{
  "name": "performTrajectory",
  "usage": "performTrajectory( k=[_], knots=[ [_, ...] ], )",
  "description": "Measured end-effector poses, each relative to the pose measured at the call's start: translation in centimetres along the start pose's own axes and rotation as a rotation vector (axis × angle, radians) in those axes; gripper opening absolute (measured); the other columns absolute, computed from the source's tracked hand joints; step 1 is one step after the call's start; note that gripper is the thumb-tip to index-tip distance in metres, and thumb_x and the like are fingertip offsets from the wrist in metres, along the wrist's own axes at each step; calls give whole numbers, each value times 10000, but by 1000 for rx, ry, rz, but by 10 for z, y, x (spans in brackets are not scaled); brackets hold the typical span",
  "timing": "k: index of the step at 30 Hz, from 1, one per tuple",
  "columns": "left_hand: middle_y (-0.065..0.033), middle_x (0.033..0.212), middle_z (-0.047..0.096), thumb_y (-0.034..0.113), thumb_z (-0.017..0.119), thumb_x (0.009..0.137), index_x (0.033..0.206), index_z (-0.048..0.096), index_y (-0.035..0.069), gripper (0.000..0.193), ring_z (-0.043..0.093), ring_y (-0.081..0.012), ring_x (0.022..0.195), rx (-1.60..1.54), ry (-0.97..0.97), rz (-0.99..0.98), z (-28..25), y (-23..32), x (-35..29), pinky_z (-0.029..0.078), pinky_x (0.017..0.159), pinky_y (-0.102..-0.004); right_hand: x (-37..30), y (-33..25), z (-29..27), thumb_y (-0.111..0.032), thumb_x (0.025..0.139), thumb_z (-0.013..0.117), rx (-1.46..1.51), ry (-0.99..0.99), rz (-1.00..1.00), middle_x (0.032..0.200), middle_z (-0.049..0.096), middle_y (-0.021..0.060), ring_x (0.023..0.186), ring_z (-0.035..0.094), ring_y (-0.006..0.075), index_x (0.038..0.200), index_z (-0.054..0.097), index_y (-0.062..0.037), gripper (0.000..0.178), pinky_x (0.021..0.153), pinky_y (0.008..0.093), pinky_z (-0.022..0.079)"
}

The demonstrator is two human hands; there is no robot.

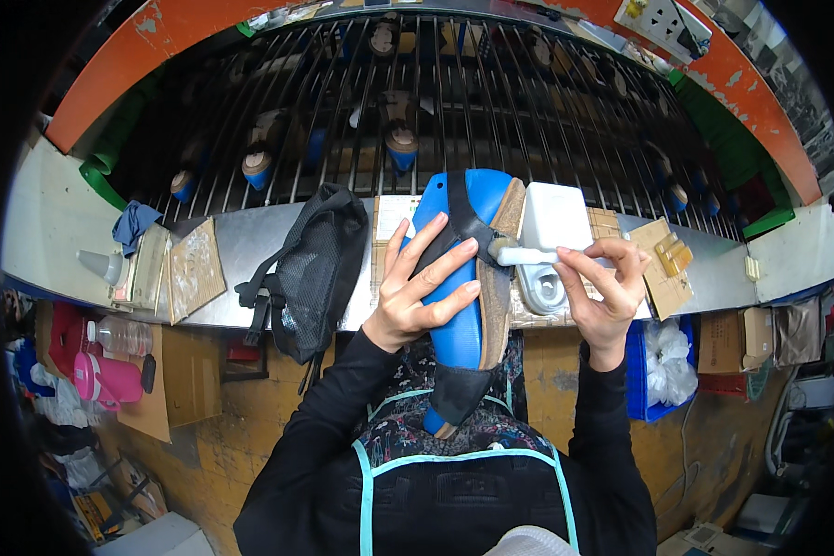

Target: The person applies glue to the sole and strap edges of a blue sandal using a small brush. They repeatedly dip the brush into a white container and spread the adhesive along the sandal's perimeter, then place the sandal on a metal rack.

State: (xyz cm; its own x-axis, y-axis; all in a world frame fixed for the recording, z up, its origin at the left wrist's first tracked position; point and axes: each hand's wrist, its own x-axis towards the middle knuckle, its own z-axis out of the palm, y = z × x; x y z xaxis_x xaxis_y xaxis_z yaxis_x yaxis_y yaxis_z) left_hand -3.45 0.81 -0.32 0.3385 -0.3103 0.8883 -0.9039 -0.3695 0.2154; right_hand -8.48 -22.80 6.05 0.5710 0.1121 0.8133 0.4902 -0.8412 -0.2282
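A sandal with a cork footbed (497, 315) and black straps (466, 221) sits on a blue shoe last (456, 338), tilted with its cork edge to the right. My left hand (408, 301) lies across the last and grips it, fingers fanned over the blue surface and strap. Between thumb and fingertips, my right hand (610, 301) pinches a small brush by its white handle (530, 257). The brush tip meets the place where the strap joins the cork edge. Just behind my right hand stands a white block-shaped container (556, 215), with an open white cup (543, 289) below the brush handle.
A black mesh bag (317, 273) lies left of the sandal. Cardboard pieces (195, 269) rest on the metal bench, and a yellowish block (673, 253) sits at right. Beyond is a rack of metal bars (343, 139) carrying several shoes. A blue crate (635, 371) stands below right.
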Motion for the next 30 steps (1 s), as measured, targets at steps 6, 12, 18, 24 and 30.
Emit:
performTrajectory(
  k=[6, 12, 18, 24, 30],
  knots=[
    [-11, 1269, 629, 206, 701, 794, 1110, 561, 317, 363, 539, -384, 1222, 9, 2, 23, 0, 0, 3, 317, 1056, -597, 4, 1, -7, -113, 642, 830, 87, -17, 73, 839, 574, 0, 759, 526, 139, 921, 764, -168, 292, 776, 319, 295],
    [-6, 1262, 633, 210, 702, 790, 1106, 563, 322, 364, 545, -379, 1216, 16, 3, 42, 0, 1, 5, 315, 1062, -591, 12, -4, -14, -131, 659, 818, -22, -28, 48, 842, 572, 6, 759, 528, 144, 902, 761, -155, 250, 760, 317, 296],
    [-9, 1262, 633, 202, 711, 783, 1105, 566, 320, 372, 545, -386, 1215, -1, 2, 54, 1, -1, 4, 314, 1063, -591, 21, -4, -24, -156, 664, 815, -16, -154, 7, 818, 571, -1, 734, 535, 138, 897, 758, -172, 240, 739, 321, 283],
    [-61, 1259, 631, 192, 731, 770, 1109, 568, 287, 388, 538, -423, 1211, -68, 45, 36, 5, -5, 7, 321, 1053, -601, 24, 3, -27, -134, 681, 809, 289, -297, 62, 819, 568, 11, 704, 538, 115, 883, 759, -132, 208, 749, 295, 306],
    [-124, 1263, 615, 165, 735, 776, 1102, 556, 229, 378, 526, -452, 1212, -157, 208, -36, 17, -4, 9, 331, 1052, -604, 9, 0, -17, -119, 731, 794, 389, -226, 247, 848, 557, 16, 732, 565, 106, 874, 762, -82, 151, 680, 258, 396]
  ],
)
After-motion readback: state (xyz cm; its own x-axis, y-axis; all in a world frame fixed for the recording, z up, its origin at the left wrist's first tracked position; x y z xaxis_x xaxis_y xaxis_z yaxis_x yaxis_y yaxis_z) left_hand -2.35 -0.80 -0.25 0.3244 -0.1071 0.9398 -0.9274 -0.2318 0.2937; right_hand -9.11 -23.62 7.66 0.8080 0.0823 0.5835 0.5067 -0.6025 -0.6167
